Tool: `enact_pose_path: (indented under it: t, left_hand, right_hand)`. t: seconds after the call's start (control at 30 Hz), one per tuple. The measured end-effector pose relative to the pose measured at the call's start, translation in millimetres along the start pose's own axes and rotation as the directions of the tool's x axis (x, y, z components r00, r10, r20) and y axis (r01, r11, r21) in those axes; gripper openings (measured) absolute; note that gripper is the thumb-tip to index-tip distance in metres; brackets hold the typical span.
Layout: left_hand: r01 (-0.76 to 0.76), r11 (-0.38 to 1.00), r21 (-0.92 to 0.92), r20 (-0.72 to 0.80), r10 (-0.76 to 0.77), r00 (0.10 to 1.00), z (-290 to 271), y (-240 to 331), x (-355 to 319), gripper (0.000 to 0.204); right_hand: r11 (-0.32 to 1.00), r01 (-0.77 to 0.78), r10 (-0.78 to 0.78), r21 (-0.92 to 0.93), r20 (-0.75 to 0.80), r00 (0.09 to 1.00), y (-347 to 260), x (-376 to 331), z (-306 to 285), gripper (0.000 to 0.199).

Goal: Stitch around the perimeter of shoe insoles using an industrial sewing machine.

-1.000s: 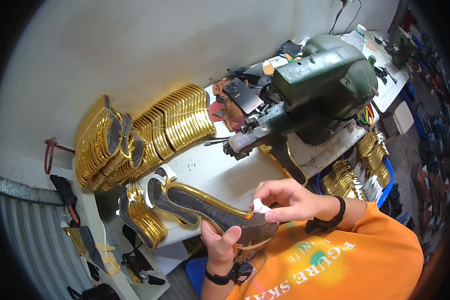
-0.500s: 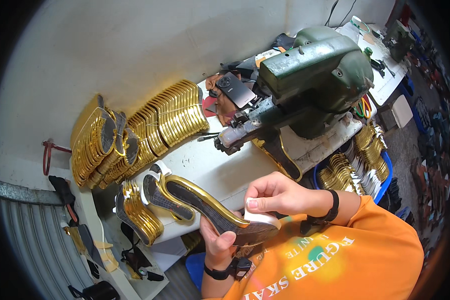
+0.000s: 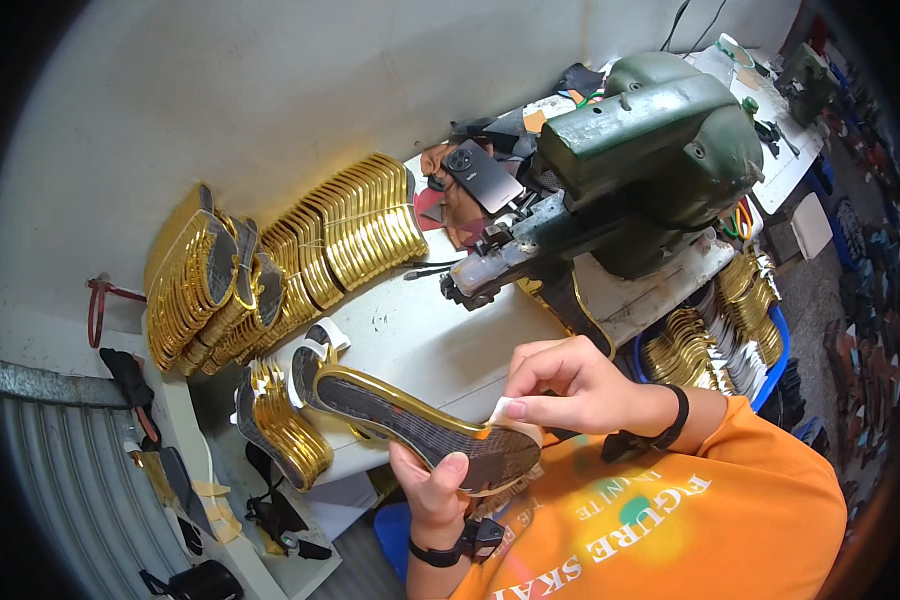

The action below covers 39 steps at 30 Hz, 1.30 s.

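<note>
A dark grey shoe insole with a shiny gold edge (image 3: 390, 405) slants across the front of the bench, its wide end towards me. My left hand (image 3: 434, 488) is closed around its underside and near edge, thumb on the dark face. Over the wide end, my right hand (image 3: 575, 388) pinches a small white strip (image 3: 499, 410) between thumb and fingers, where the gold edging stops. The strip's lower part touches the insole's edge. Beyond the held piece, another gold-edged insole with a white tab (image 3: 310, 365) lies partly hidden.
A green sewing machine (image 3: 650, 140) stands on the bench, a gold-edged insole (image 3: 580, 315) under its arm. Tied stacks of gold-edged insoles (image 3: 370, 220) line the wall, with a smaller bundle (image 3: 288, 430) nearer. A phone (image 3: 483, 175) lies behind. At right is a blue basket (image 3: 776, 370) of insoles.
The white strip has drawn up off the wide end, baring more of the dark face. My right hand has shifted slightly right; the insole has tipped and moved a little left.
</note>
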<state>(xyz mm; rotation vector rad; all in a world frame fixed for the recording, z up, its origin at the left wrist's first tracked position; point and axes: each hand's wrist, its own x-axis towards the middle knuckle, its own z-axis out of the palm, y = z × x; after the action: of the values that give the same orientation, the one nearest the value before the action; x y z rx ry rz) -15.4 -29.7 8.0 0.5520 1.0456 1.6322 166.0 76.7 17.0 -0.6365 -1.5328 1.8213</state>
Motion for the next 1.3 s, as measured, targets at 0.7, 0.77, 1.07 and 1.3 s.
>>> enact_pose_path:
  t: [0.7, 0.77, 1.07, 1.3]
  left_hand:
    - [-0.293, 0.193, 0.936, 0.107, 0.638, 0.762, 16, -114, 40, 0.066]
    - [-0.373, 0.594, 0.713, -0.088, 0.603, 0.793, 61, -90, 45, 0.057]
    - [0.148, 0.989, -0.018, 0.016, -0.147, 0.989, 98, -26, 62, 0.063]
    - [0.286, 0.958, -0.038, 0.184, -0.274, 0.944, 52, -12, 32, 0.061]
  right_hand:
    - [0.395, 0.338, -0.814, -0.854, -0.154, 0.560, -2, 16, -12, 0.034]
    - [0.365, 0.312, -0.793, -0.877, -0.117, 0.598, -4, 8, -20, 0.038]
    - [0.785, 0.287, -0.489, -0.549, -0.264, 0.831, -21, -10, -65, 0.031]
    - [0.988, -0.005, 0.033, -0.157, 0.180, 0.983, -31, -6, -53, 0.038]
